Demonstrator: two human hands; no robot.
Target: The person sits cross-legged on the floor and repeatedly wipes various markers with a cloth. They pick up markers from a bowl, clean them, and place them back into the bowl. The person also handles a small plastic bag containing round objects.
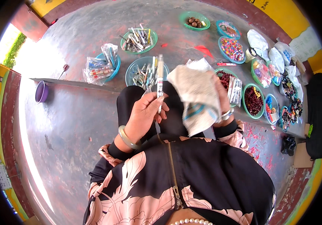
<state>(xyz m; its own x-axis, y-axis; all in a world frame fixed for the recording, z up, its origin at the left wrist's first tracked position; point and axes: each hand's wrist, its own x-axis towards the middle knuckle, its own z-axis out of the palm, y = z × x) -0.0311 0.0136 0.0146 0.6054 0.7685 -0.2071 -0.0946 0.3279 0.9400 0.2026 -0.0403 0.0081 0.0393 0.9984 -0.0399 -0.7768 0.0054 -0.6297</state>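
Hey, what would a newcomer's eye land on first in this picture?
Probably the beige cloth in the right hand, just right of centre, beside the slim pen-like stick that the left hand holds upright. Next, perhaps the purple tub at far left and the green bowl of dark red bead-like pieces at right.

Both hands (143,112) (223,96) are held apart, each gripping.
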